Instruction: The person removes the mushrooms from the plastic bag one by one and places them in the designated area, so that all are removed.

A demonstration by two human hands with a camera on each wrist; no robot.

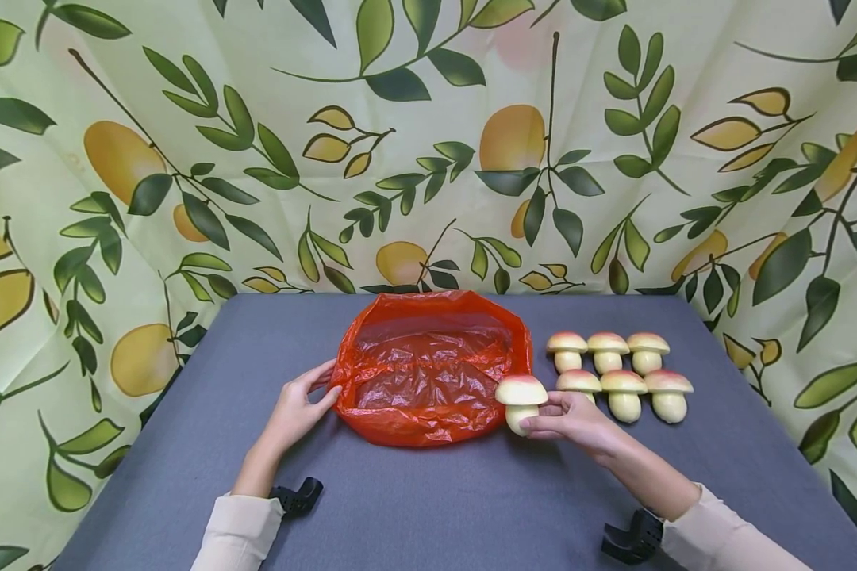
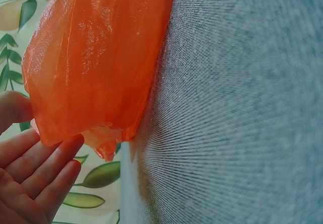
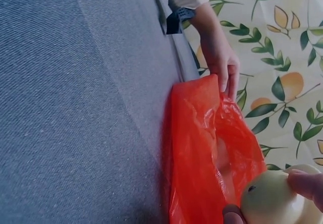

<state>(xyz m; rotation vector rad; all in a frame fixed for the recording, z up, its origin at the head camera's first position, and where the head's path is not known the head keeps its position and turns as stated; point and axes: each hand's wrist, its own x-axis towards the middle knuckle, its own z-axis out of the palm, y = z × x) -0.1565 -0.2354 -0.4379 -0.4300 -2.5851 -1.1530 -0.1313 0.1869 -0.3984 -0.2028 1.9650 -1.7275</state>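
A red plastic bag (image 1: pixel 428 428) lies with its mouth wide apart on the table. My left hand (image 1: pixel 293 408) pinches the bag's left rim between thumb and fingers; the left wrist view shows this hand (image 2: pixel 35 173) at the edge of the thin plastic (image 2: pixel 96 72). At the bag's right rim, my right hand (image 1: pixel 571 420) grips a toy mushroom (image 1: pixel 520 392) by its pale stem, cap upward. In the right wrist view the rounded base of that mushroom (image 3: pixel 267 199) shows close beside the bag (image 3: pixel 194 133).
Several more toy mushrooms (image 1: pixel 646 353) with pinkish caps lie in two rows right of the bag, partly behind my right hand. The table (image 1: pixel 393 507) has a grey-blue cloth. A leaf-patterned curtain (image 1: pixel 428 198) rises behind it and along both sides.
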